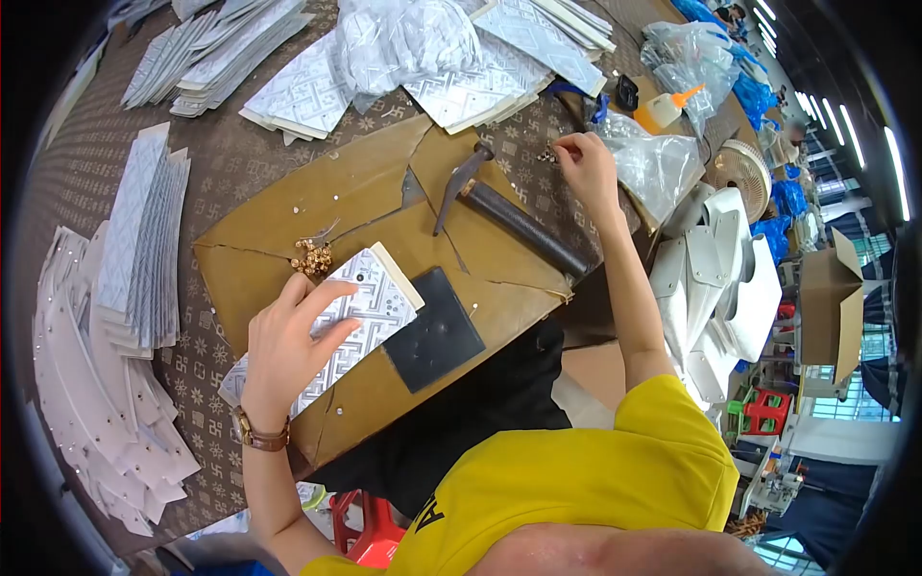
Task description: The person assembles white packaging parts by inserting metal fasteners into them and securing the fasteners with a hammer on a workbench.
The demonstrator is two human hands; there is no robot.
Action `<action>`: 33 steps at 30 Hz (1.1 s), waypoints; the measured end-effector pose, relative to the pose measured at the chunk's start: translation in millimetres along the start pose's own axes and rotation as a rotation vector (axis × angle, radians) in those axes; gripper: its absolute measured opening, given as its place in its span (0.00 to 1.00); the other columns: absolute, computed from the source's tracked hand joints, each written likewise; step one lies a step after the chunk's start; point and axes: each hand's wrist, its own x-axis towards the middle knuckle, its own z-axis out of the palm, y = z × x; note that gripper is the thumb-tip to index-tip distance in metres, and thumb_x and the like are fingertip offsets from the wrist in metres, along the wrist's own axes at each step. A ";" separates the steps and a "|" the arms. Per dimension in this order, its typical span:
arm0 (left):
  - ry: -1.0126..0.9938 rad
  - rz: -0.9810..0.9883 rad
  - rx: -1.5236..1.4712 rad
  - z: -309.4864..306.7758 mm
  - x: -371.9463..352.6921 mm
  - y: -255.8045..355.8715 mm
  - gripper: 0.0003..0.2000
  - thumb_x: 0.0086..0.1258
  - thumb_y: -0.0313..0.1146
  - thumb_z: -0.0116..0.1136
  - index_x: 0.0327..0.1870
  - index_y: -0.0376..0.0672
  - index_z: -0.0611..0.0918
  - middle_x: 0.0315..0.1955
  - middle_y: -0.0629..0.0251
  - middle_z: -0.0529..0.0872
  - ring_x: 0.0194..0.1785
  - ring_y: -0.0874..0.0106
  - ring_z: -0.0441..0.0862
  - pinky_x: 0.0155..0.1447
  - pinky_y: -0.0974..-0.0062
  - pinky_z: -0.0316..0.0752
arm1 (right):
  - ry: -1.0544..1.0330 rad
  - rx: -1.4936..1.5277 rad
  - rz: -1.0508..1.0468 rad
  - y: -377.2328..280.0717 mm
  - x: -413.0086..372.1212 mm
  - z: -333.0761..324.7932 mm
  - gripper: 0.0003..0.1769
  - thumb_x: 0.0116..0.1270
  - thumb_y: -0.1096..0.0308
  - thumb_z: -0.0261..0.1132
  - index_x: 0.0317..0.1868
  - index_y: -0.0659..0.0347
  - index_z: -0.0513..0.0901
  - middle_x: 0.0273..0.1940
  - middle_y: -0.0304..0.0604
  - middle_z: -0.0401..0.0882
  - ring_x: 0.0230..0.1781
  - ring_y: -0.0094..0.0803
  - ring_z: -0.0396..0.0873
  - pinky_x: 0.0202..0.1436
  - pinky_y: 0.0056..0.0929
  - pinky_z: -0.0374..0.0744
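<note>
My left hand lies on a white and grey patterned piece, its thumb and fingers spread over the surface. The piece rests partly on a black square pad on the brown board. Beside those fingers sits a small heap of brass-coloured parts. My right hand is at the board's far right, its fingertips pressed together over a few tiny metal bits; what they hold is too small to tell. Between the hands lies a hammer with a dark handle.
Stacks of patterned pieces and pale curved pieces stand at the left. More stacks and a plastic bag line the far side. An orange-tipped bottle, clear bags, a fan and white pieces are at the right.
</note>
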 end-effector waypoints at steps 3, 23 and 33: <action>-0.028 -0.003 0.004 -1.5 -0.1 1.0 0.14 0.67 0.41 0.75 0.53 0.55 0.88 0.34 0.64 0.79 0.32 0.59 0.82 0.36 0.61 0.76 | -0.012 -0.088 0.021 20.1 13.6 4.9 0.08 0.71 0.69 0.72 0.45 0.65 0.91 0.40 0.50 0.87 0.39 0.40 0.89 0.45 0.35 0.85; -0.062 -0.012 0.027 1.4 -4.3 -7.5 0.14 0.68 0.42 0.73 0.54 0.61 0.90 0.38 0.66 0.80 0.35 0.59 0.85 0.37 0.60 0.78 | -0.467 0.440 -0.798 -191.6 -86.0 25.3 0.11 0.59 0.76 0.78 0.43 0.59 0.90 0.45 0.41 0.83 0.42 0.41 0.82 0.45 0.37 0.80; -0.036 0.014 0.098 8.6 -7.2 -4.9 0.18 0.63 0.51 0.77 0.53 0.61 0.90 0.39 0.61 0.79 0.36 0.56 0.85 0.38 0.59 0.79 | -0.452 0.116 -0.961 -197.6 -107.4 12.5 0.18 0.55 0.75 0.79 0.47 0.62 0.89 0.48 0.43 0.81 0.45 0.40 0.82 0.45 0.37 0.80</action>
